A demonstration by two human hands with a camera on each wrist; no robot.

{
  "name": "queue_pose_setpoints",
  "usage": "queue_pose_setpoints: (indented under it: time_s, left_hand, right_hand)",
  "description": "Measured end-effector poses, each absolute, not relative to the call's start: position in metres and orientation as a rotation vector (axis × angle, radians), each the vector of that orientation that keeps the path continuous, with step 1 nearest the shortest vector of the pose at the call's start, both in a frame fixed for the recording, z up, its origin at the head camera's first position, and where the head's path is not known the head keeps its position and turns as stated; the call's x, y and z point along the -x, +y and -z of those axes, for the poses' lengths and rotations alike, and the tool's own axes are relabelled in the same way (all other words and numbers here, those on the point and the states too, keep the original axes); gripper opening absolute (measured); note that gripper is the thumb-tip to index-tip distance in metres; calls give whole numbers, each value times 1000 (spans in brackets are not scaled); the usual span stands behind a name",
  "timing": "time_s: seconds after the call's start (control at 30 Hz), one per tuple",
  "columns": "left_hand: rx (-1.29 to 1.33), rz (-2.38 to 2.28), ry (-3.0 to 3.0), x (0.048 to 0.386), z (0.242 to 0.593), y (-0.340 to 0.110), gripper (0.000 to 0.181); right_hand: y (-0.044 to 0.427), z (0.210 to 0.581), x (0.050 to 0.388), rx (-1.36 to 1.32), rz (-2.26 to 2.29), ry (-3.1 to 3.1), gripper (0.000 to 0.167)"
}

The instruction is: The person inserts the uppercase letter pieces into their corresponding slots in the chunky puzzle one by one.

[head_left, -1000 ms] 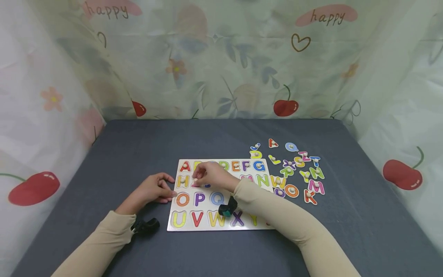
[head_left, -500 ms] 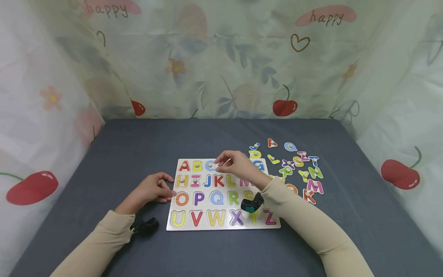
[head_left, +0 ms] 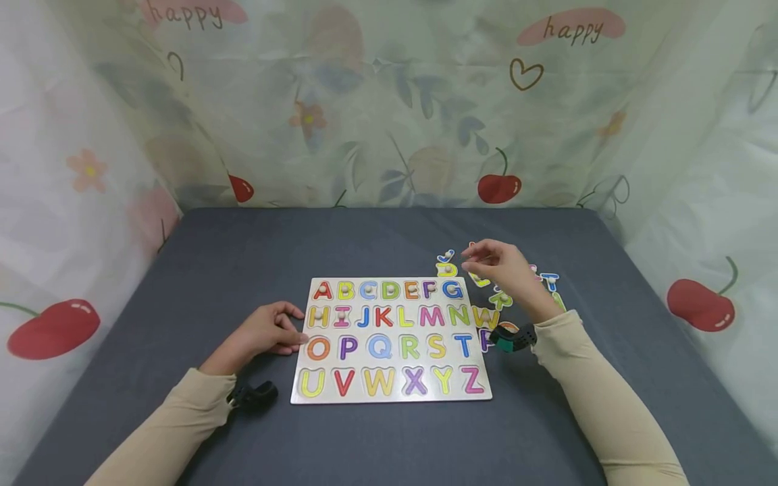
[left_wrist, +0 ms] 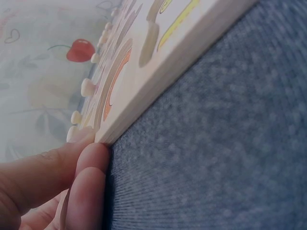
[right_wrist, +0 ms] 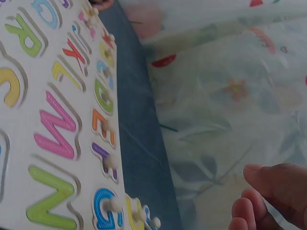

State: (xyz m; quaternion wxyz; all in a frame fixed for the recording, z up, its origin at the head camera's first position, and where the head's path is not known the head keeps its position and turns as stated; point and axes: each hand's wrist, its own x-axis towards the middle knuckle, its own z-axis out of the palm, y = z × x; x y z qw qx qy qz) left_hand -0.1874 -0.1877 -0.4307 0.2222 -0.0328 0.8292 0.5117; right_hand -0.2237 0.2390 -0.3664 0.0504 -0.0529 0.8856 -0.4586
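Note:
A white alphabet puzzle board (head_left: pixel 395 331) lies on the table. Knobbed letters fill its top row, A to G, plus the H (head_left: pixel 319 316) and the I (head_left: pixel 342 316). At the board's left edge my left hand (head_left: pixel 266 331) grips the rim, thumb on top and fingers against the side in the left wrist view. Above the loose letters beyond the board's right side, my right hand (head_left: pixel 501 268) hovers with bent, relaxed fingers and nothing visible between them. Near its fingertips lie a blue J (head_left: pixel 446 256) and a yellow letter (head_left: pixel 446 270).
A green R (head_left: pixel 501 300), a yellow W (head_left: pixel 486 317) and a blue T (head_left: pixel 550 281) lie at the right, with other loose letters partly hidden by the right hand and sleeve. A printed curtain (head_left: pixel 377 121) encloses the table's back and sides.
My right hand has left the I, passed over the top row and moved right to the loose letters. My left hand has stayed at the board's edge.

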Motion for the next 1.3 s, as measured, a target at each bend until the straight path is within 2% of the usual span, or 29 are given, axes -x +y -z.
queue_pose_setpoints:
  time_s: [0.3,0.9,1.3]
  left_hand:
    - [82,-1410,2286,187,430,-188,55]
    - [72,-1426,2294,188,433,-188,56]
    - [94,-1414,2298,189,434,-190,55]
  right_hand:
    - [276,368,229,-7,1452,2732,38]
    - [234,408,295,3,1508,2623,41]
    - [226,422,309,-108,1254,2668,31]
